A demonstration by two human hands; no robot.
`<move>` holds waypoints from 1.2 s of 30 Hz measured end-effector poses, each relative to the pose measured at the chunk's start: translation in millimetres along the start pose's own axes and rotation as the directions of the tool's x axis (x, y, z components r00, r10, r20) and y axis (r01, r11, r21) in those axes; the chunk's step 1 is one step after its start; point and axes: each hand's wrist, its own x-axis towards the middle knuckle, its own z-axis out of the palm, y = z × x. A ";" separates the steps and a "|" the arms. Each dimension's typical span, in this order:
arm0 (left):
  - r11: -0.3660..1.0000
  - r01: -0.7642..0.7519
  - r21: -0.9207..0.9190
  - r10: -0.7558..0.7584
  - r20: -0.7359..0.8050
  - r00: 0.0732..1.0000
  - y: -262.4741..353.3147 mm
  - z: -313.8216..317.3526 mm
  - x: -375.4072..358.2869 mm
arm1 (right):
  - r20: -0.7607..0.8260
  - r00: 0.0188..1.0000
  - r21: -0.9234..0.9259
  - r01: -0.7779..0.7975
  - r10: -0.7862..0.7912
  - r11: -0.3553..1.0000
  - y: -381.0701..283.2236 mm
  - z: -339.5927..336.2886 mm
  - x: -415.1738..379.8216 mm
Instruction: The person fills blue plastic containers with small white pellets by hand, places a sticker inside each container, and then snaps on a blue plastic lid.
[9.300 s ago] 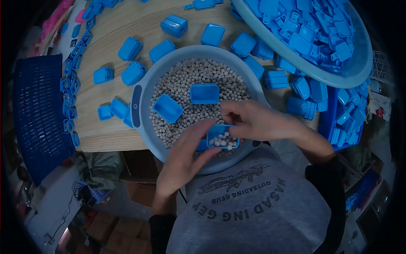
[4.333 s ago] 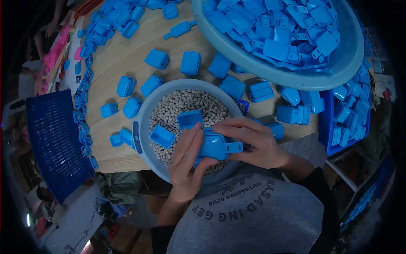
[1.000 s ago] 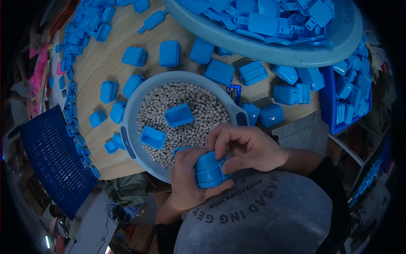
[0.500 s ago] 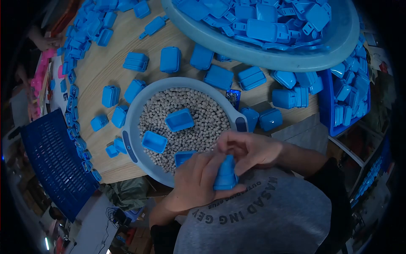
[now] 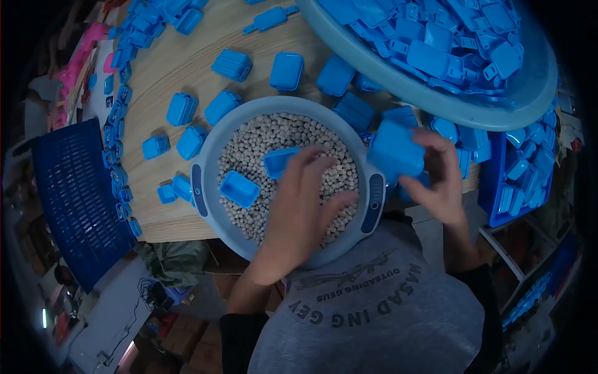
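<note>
i'm seeing the closed box (image 5: 396, 149) now leaving both hands' grip near the chest: the right hand (image 5: 439, 181) alone is gripping it, out past the bowl (image 5: 374, 193) rim, long axis tilting up-left. the left hand (image 5: 299, 206) is spreading empty over the pellets (image 5: 261, 134), fingertips touching an open tray (image 5: 280, 161).

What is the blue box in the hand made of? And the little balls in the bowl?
The box in the right hand looks like moulded plastic: even bright blue, smooth, rounded corners. The balls are pale grey and dull, with no shine; chalky or pressed pellets perhaps, but the picture cannot settle it. The bowl looks like smooth pale-blue plastic too.
</note>
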 end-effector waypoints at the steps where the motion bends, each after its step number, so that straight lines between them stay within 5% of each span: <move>1: 0.970 0.014 0.244 0.006 -0.080 0.997 -13.3 -5.6 0.0 | -0.028 0.988 -0.371 0.133 -0.155 0.919 6.0 -2.2 8.4; 2: 0.882 0.043 0.470 0.035 -0.156 0.987 -26.2 -12.0 -0.1 | 0.004 0.951 -0.692 0.225 -0.308 0.686 11.7 -5.3 17.4; 6: 0.735 0.056 0.676 0.030 -0.115 0.993 -61.5 -28.4 -13.0 | -0.019 0.960 -0.930 0.085 -0.280 0.357 -3.3 2.9 18.8; 10: 0.764 -0.020 0.645 0.152 -0.149 0.977 -59.0 -20.2 -22.5 | 0.313 0.872 -0.560 0.489 -0.375 0.669 -20.6 35.2 18.5; 16: 0.655 -0.104 0.749 0.218 -0.056 0.974 -59.1 -4.8 -36.8 | 0.637 0.751 -0.514 0.584 -0.177 0.629 -1.6 96.3 32.5; 20: 0.865 0.047 0.499 0.051 -0.180 0.982 -54.4 -24.9 -57.7 | 0.667 0.702 -0.509 0.675 -0.251 0.534 -6.3 96.7 34.3; 25: 0.835 0.154 0.528 -0.100 -0.130 0.987 -49.0 -32.1 -88.3 | 0.797 0.589 -0.425 0.704 -0.134 0.569 -15.2 80.8 19.7; 31: 0.882 0.203 0.426 -0.114 -0.223 0.968 -51.1 -39.3 -93.2 | 0.770 0.569 -0.502 0.264 0.287 0.824 -38.4 74.7 34.1; 33: 0.921 0.181 0.345 -0.112 -0.211 0.971 -44.3 -43.2 -90.9 | 0.724 0.575 -0.446 -0.031 0.381 0.894 -42.0 74.2 44.3; 36: 0.945 0.176 -0.275 -0.190 -0.024 0.981 -26.9 -45.0 -80.5 | 0.735 0.545 -0.227 -0.362 0.403 0.904 -42.8 73.1 50.0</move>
